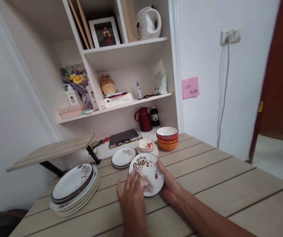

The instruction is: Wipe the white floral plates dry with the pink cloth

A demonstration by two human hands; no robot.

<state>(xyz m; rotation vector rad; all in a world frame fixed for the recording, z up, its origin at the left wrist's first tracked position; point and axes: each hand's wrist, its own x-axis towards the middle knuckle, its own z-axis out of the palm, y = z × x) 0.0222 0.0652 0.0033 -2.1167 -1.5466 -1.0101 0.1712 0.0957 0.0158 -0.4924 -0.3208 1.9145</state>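
My right hand (169,184) grips the right edge of a white plate (157,185) with brown flowers, thumb on its face and fingers beneath. The plate is tilted toward me over the wooden table. My left hand (132,194) presses a pale pink cloth (145,180) against the plate's face, its fingers partly over the cloth. Just behind lies a short stack of similar plates (123,157). Beside that stack, small pinkish dishes (146,144) sit one on another.
A tall stack of plates (74,184) stands at the table's left. Nested red and orange bowls (167,138) stand at the back right. A raised wooden stand (55,149) is at the back left. Behind are a red jug (144,119), a dark laptop-like slab (124,136) and white shelves (129,44).
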